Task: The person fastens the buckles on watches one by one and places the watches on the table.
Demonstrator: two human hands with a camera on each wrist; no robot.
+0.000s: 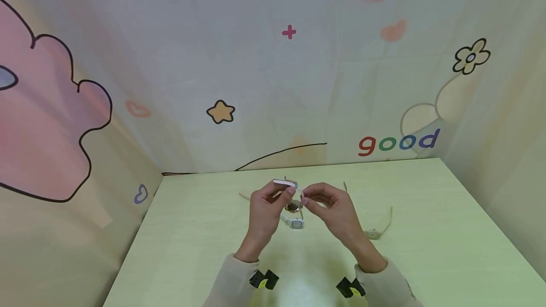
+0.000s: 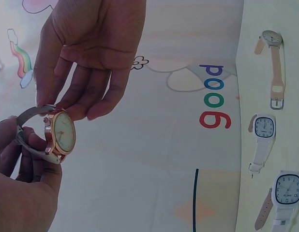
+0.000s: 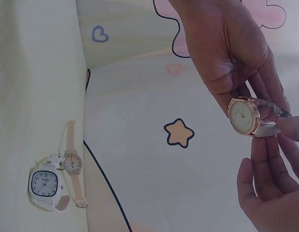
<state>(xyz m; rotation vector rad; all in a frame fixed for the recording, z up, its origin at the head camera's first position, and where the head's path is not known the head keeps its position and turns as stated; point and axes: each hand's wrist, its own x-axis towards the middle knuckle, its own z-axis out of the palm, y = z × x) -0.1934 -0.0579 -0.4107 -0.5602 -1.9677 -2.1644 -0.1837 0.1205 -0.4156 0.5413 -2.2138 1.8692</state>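
Note:
A wristwatch (image 2: 65, 133) with a rose-gold case, white dial and pale strap is held up between both hands. My left hand (image 1: 268, 210) grips its strap, with the thumb pressed against the band. The fingertips of my right hand (image 1: 334, 207) pinch the strap on the other side. In the right wrist view the dial (image 3: 243, 117) faces the table side, and the strap bends back in a loop toward the fingers. Part of the strap is hidden behind the fingers. Below the hands, a white watch (image 1: 295, 223) lies on the table.
A watch with a beige strap (image 1: 372, 234) lies right of the hands on the pale table (image 1: 192, 250). Left-side watches include a square white one (image 3: 44, 183) beside a round pink-strapped one (image 3: 73, 162). Behind the table hangs a printed backdrop (image 1: 264, 70).

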